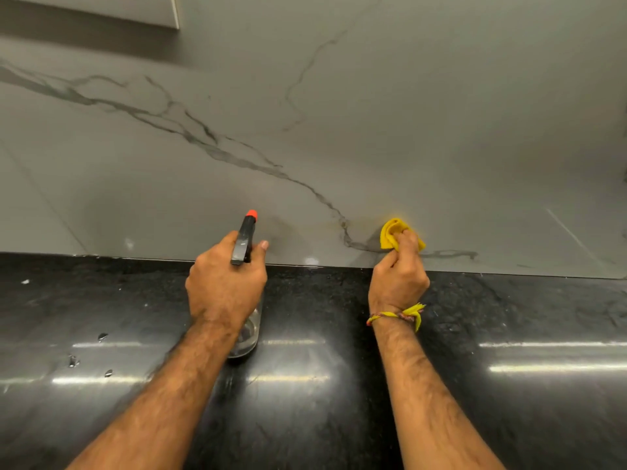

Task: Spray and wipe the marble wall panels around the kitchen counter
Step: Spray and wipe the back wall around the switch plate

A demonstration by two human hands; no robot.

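Observation:
A grey marble wall panel (339,130) with dark veins rises behind the black counter (322,385). My left hand (225,286) grips a clear spray bottle (245,244) with a black head and an orange nozzle; the nozzle points at the wall just above the counter line. My right hand (398,276) holds a bunched yellow cloth (390,232) pressed against the bottom of the wall panel, over a dark vein. A yellow thread band sits on the right wrist.
Water drops (101,337) lie on the counter at the left. The corner of a pale upper cabinet (152,11) hangs at the top left. Panel seams run down the wall at far left and far right.

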